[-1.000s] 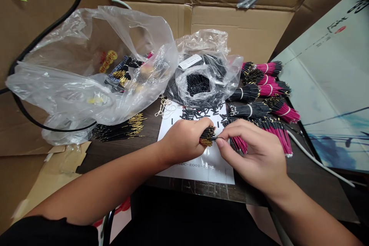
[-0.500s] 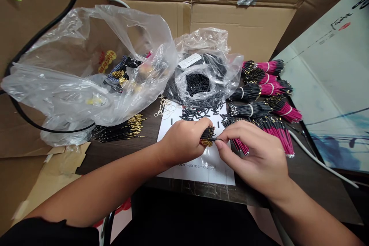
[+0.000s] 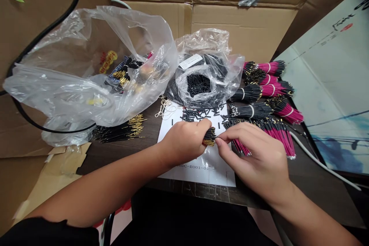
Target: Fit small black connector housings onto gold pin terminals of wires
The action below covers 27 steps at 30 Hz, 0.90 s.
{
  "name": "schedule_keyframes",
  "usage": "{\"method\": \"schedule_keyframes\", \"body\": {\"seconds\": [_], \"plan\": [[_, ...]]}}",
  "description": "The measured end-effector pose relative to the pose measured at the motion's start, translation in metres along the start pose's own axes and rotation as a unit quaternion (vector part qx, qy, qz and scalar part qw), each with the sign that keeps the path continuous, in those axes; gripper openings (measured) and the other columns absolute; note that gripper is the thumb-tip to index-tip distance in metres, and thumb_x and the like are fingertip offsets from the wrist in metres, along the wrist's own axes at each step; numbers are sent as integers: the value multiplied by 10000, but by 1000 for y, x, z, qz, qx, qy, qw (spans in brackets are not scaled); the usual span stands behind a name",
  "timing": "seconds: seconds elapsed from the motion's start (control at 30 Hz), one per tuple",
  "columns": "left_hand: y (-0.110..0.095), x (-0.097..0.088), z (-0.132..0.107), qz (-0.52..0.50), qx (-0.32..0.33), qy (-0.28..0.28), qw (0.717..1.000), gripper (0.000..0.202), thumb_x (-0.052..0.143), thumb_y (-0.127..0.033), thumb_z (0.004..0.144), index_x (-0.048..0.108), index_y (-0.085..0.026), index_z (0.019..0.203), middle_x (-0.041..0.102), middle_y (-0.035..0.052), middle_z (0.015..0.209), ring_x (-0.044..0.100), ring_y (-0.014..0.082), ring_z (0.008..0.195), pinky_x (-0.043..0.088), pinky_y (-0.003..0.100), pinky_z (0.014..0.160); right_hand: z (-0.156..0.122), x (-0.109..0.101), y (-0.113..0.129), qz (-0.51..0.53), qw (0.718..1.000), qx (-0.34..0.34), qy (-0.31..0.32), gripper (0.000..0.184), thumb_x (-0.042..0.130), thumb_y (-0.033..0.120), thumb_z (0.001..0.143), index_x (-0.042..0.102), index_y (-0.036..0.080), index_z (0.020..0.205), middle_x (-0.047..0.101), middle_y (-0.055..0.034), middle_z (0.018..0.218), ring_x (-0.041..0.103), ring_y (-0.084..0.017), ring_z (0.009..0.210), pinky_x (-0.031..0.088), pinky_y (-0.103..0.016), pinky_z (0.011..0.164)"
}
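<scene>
My left hand (image 3: 187, 140) is wrapped around a bundle of wires (image 3: 209, 137), whose black-sleeved and gold-coloured ends stick out toward the right. At those ends, the thumb and forefinger of my right hand (image 3: 250, 153) pinch a short black sleeve, mostly hidden by the fingertips. Beneath both hands lies a white printed sheet (image 3: 198, 175). Loose black sleeves (image 3: 196, 114) are scattered on the sheet's far part. Behind them an opened plastic bag (image 3: 181, 84) is full of the same small black pieces (image 3: 198, 84).
Banded bundles of black and pink wires (image 3: 269, 90) are heaped at the right. To the left, loose black wires with gold tips (image 3: 121, 128) lie beside a large clear plastic bag (image 3: 86, 96). Rubber bands (image 3: 165, 108) lie near the sheet. A white cable (image 3: 323, 163) runs along the right.
My right fingertips have closed up against the wire ends, covering the black sleeve that showed between them before. My left hand keeps its hold on the bundle.
</scene>
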State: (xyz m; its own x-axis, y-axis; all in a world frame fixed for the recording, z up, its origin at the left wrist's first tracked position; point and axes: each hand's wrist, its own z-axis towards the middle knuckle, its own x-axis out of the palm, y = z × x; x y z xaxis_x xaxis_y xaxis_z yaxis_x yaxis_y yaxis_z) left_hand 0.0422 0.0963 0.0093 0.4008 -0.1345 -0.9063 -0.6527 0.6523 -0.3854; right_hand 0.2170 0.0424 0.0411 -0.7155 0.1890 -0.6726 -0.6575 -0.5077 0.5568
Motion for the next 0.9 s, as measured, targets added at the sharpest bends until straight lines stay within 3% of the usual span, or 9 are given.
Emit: {"method": "schedule_keyframes", "body": {"seconds": [0.23, 0.33, 0.4, 0.5, 0.63, 0.8, 0.9], "plan": [[0, 1, -1, -6, 1, 3, 1000, 258, 453, -236, 804, 605, -139, 989, 682, 57, 726, 657, 229, 646, 477, 313, 565, 0, 2, 1, -21, 999, -33, 7, 97, 675, 90, 762, 640, 140, 838, 647, -37, 790, 562, -129, 738, 484, -308, 695], [0, -3, 0, -102, -12, 8, 995, 247, 475, -195, 772, 607, -152, 976, 670, 35, 744, 630, 189, 661, 469, 289, 609, -3, 2, -2, -55, 994, -95, -3, 264, 685, 59, 737, 655, 105, 995, 666, -79, 907, 584, -159, 834, 509, -330, 757], [-2, -7, 2, -199, -24, 21, 979, 167, 486, -174, 759, 605, -155, 874, 637, 8, 710, 588, 144, 646, 449, 251, 608, -5, 2, -4, -77, 987, -142, -9, 411, 706, 91, 729, 621, 78, 1131, 657, -118, 1010, 587, -201, 944, 516, -369, 829], [-7, -11, 3, -331, -67, 51, 940, 123, 470, -206, 806, 566, -148, 757, 562, -21, 635, 513, 95, 592, 395, 210, 548, -5, 2, -8, -105, 978, -182, 15, 607, 750, 279, 729, 546, 63, 1258, 602, -170, 1173, 538, -277, 1115, 482, -454, 953], [-12, -11, 4, -467, -132, 94, 869, 232, 500, -282, 830, 459, -153, 641, 430, -53, 527, 403, 60, 495, 292, 194, 455, -2, 8, -10, -123, 976, -173, 50, 786, 723, 473, 729, 447, 95, 1361, 510, -184, 1326, 440, -328, 1264, 388, -528, 1079], [-13, -10, 5, -624, -177, 143, 748, 311, 592, -304, 786, 375, -178, 602, 322, -91, 428, 314, 39, 383, 242, 186, 381, -2, 19, -13, -108, 974, -192, 48, 1033, 710, 432, 759, 67, 115, 1503, 396, -215, 1429, 360, -337, 1346, 334, -581, 1112], [-14, -10, 6, -657, -182, 147, 717, 380, 613, -358, 779, 343, -190, 571, 310, -84, 428, 335, 51, 370, 274, 202, 367, -3, 24, -15, -98, 970, -215, 51, 1075, 718, 380, 763, -36, 180, 1503, 377, -204, 1444, 356, -333, 1353, 316, -618, 1107]]}}
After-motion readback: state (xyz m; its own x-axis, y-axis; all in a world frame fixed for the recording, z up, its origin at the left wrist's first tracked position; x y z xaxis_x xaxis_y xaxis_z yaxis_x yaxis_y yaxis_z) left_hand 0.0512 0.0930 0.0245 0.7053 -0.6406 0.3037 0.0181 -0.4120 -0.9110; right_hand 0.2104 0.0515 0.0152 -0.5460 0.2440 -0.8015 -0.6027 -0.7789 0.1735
